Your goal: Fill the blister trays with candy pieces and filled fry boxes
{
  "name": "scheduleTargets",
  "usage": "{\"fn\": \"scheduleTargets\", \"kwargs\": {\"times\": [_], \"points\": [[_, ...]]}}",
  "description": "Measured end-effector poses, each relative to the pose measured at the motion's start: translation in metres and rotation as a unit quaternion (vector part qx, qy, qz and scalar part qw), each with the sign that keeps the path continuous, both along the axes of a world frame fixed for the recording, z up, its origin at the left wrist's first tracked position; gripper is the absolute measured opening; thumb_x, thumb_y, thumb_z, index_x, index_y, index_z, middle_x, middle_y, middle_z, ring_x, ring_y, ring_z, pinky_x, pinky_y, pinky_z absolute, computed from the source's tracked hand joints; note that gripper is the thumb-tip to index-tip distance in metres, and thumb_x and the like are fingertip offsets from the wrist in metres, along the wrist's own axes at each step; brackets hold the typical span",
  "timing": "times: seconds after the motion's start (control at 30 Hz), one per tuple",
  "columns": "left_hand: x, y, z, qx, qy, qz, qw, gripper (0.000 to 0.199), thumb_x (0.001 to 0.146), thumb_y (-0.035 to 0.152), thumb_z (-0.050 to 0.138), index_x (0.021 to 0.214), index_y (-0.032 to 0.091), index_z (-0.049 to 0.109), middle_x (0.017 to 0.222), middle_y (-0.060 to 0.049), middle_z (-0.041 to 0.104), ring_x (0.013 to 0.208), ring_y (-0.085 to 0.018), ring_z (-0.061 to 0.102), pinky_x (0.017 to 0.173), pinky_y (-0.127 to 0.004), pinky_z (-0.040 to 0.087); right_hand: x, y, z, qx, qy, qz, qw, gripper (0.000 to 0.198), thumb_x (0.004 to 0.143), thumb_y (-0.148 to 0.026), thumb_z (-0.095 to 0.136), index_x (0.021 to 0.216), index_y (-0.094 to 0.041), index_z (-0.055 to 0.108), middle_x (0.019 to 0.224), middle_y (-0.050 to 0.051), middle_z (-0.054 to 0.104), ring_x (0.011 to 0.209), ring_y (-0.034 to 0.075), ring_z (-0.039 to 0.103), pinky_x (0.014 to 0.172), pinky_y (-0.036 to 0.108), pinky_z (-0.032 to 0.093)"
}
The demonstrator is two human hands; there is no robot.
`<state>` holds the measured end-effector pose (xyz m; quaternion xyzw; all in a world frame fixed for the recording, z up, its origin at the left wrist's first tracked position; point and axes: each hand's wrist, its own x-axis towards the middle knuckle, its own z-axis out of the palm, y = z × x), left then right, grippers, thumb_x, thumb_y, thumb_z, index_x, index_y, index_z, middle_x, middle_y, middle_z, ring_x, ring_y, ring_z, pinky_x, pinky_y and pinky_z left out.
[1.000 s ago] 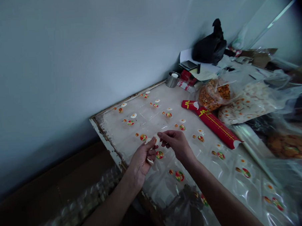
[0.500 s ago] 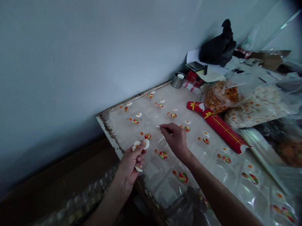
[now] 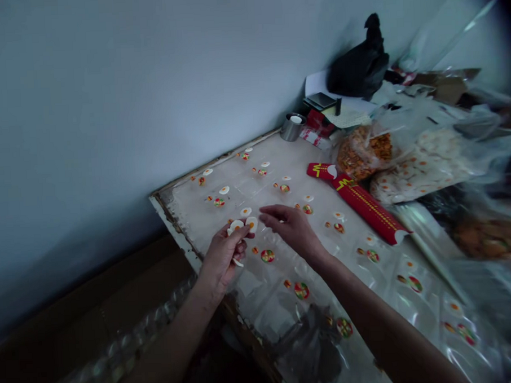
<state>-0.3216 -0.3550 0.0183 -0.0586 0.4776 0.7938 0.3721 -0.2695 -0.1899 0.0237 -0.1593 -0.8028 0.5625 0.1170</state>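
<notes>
My left hand (image 3: 226,252) is closed around several small fried-egg pieces (image 3: 251,224), white with orange yolks, above the table's left edge. One more white edge pokes out below its fingers. Just to the right, my right hand (image 3: 288,227) hovers with thumb and fingers slightly apart, and nothing shows between them. Beyond the hands a single fried-egg piece (image 3: 245,211) lies on the clear plastic sheeting. Rows of small sets lie across it, each with a round red-and-green piece (image 3: 267,256) and a small orange-brown piece (image 3: 287,283); many have a fried egg too.
Red folded cartons (image 3: 369,212) lie on the right side of the table. Behind them are a bag of orange-brown pieces (image 3: 364,153) and a bag of fried-egg pieces (image 3: 424,170). A metal cup (image 3: 292,129) and a black bag (image 3: 358,68) stand by the wall.
My right hand has let go of a fried-egg piece, which now lies on the sheeting, and has come closer to my left hand. The view has shifted slightly.
</notes>
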Motion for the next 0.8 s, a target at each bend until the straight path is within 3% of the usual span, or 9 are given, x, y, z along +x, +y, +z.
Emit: {"fn": "scheduleTargets", "kwargs": {"times": [0.1,0.2,0.33,0.5,0.67,0.8], "points": [[0.011,0.017,0.001,0.034,-0.005,-0.03,0.999,0.043,0.061,0.028,0.09,0.093,0.014,0.065,0.069,0.004,0.06,0.043,0.0,0.036,0.037,-0.012,0.023,0.016,0.002,0.008,-0.16,-0.05,0.03,0.985,0.032,0.075,-0.045,0.08,0.088,-0.016,0.077,0.079,0.006,0.075,0.068,0.016,0.064,0.062,0.026,0.044],[0.011,0.023,0.004,0.04,-0.022,-0.034,0.998,0.043,0.062,0.027,0.089,0.096,0.012,0.067,0.072,0.002,0.061,0.045,0.001,0.037,0.038,-0.011,0.024,0.033,0.019,0.007,-0.209,-0.029,-0.049,0.976,0.034,0.068,-0.04,0.084,0.089,-0.015,0.075,0.073,0.004,0.074,0.062,0.013,0.063,0.058,0.023,0.041],[-0.004,0.015,0.009,0.047,-0.055,0.037,0.997,0.031,0.07,0.024,0.077,0.096,0.011,0.067,0.072,0.0,0.06,0.045,-0.002,0.041,0.037,-0.012,0.028,0.052,0.037,-0.004,-0.172,-0.051,-0.118,0.977,0.052,0.062,-0.037,0.087,0.106,-0.016,0.07,0.069,0.002,0.073,0.059,0.014,0.065,0.052,0.022,0.043],[-0.011,0.016,0.008,0.123,-0.122,0.105,0.979,0.017,0.078,0.017,0.061,0.092,0.011,0.065,0.073,-0.002,0.059,0.05,-0.004,0.046,0.043,-0.012,0.036,0.051,0.012,-0.031,-0.163,-0.099,-0.113,0.975,0.04,0.065,-0.035,0.081,0.097,-0.017,0.065,0.062,0.001,0.07,0.054,0.017,0.066,0.051,0.026,0.052],[-0.005,0.031,0.007,0.138,-0.156,0.161,0.965,0.014,0.082,0.01,0.056,0.094,0.011,0.063,0.076,-0.004,0.062,0.056,-0.006,0.052,0.054,-0.014,0.046,0.029,-0.002,-0.042,-0.061,-0.127,-0.123,0.982,0.022,0.073,-0.027,0.074,0.088,-0.019,0.061,0.058,-0.001,0.066,0.048,0.017,0.063,0.046,0.025,0.048],[-0.003,0.036,0.007,0.135,-0.192,0.146,0.961,0.017,0.082,0.007,0.052,0.095,0.01,0.063,0.073,-0.004,0.061,0.056,-0.007,0.053,0.056,-0.015,0.045,0.026,0.001,-0.027,0.056,-0.122,-0.136,0.982,0.028,0.07,-0.038,0.082,0.08,-0.019,0.064,0.055,-0.003,0.061,0.048,0.014,0.057,0.047,0.024,0.039]]}}
